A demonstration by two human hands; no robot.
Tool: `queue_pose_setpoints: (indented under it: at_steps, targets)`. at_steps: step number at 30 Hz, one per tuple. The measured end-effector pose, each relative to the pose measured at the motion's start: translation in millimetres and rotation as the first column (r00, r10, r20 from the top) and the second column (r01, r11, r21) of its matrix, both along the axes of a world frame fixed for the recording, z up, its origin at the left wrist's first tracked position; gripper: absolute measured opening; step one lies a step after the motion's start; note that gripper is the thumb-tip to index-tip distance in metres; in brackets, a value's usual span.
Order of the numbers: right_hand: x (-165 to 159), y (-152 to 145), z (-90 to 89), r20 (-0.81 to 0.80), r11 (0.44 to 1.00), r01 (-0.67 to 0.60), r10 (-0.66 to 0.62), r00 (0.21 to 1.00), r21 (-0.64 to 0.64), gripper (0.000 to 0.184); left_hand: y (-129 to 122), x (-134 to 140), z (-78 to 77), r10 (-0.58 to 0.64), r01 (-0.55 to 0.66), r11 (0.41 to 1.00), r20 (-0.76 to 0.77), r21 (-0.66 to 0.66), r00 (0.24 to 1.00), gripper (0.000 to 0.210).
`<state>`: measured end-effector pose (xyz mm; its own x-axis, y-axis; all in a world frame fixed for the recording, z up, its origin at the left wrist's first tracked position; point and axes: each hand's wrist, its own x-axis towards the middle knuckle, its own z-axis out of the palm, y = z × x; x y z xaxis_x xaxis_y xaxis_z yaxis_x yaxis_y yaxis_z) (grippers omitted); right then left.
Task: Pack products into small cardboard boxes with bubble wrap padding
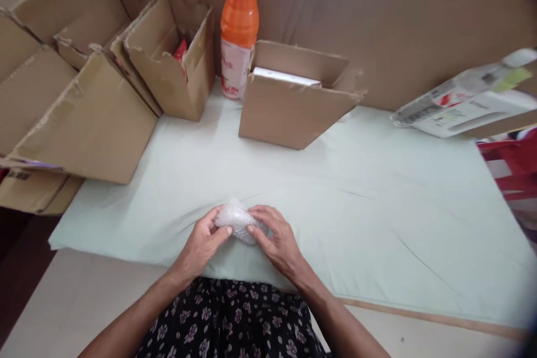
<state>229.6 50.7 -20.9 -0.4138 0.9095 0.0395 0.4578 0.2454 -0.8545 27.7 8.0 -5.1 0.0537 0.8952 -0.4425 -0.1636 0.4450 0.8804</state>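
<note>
A small bundle of clear bubble wrap [238, 221] is held close to the near edge of the cloth-covered table [356, 201]. My left hand [208, 235] grips its left end, thumb on the near side and fingers behind. From the right, my right hand [274, 233] is closed on the other end, with its thumb pressed on the wrap. Whatever may lie inside the bubble wrap cannot be made out.
Several open cardboard boxes [96, 117] stand at the left. At the back are an orange bottle [240, 22] and a cardboard holder [289, 112] with a white flat item inside. Plastic bottles [465, 100] lean at the far right, beside a red item [512, 162].
</note>
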Motion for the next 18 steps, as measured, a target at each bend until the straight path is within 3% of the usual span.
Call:
queue_pose_setpoints:
  at_steps: [2,4,7,9,10,12,14,15,16,18]
  targets:
    - [7.0,1.7,1.5,-0.001,0.996,0.062,-0.062,0.998,0.058,0.039,5.5,5.7,1.5,-0.066,0.065,0.998,0.012,0.021,0.998,0.048]
    - [14.2,5.9,5.5,-0.06,0.999,0.009,-0.011,0.998,-0.033,0.049,10.1,10.3,1.3,-0.114,0.113,0.991,0.0,0.068,0.994,0.046]
    - [25.5,13.8,14.1,-0.155,0.971,-0.116,0.084,0.984,-0.21,0.037,22.4,14.1,1.8,-0.18,0.197,0.967,-0.11,0.164,0.977,0.04]
    - [35.8,21.1,19.9,-0.14,0.975,-0.058,0.028,0.99,-0.216,0.03,40.9,13.7,8.9,-0.146,0.238,0.924,-0.298,0.3,0.943,0.041]
    - [42.6,26.0,23.3,-0.117,0.981,-0.003,-0.019,0.993,-0.193,0.028,54.6,12.7,15.8,-0.077,0.257,0.88,-0.415,0.399,0.906,0.041]
    - [59.2,39.0,33.0,-0.064,0.988,0.074,-0.083,0.994,-0.133,0.027,91.1,9.7,35.8,0.161,0.322,0.722,-0.6,0.613,0.783,0.042]
    - [78.4,56.1,49.7,-0.004,0.992,0.119,-0.119,0.993,-0.045,0.029,136.9,7.0,59.1,0.402,0.423,0.518,-0.648,0.744,0.647,0.042]
    - [88.0,66.1,61.3,0.028,0.99,0.139,-0.139,0.99,0.016,0.03,161.1,6.4,69.6,0.486,0.466,0.45,-0.647,0.762,0.588,0.043]
    - [97.2,77.0,74.9,0.058,0.984,0.16,-0.165,0.985,0.083,0.031,184.6,6.3,78.3,0.544,0.504,0.409,-0.647,0.761,0.534,0.046]
    - [112.8,101.2,106.2,0.104,0.951,0.208,-0.236,0.966,0.227,0.034,225.2,7.8,88.7,0.568,0.58,0.398,-0.687,0.711,0.453,0.045]
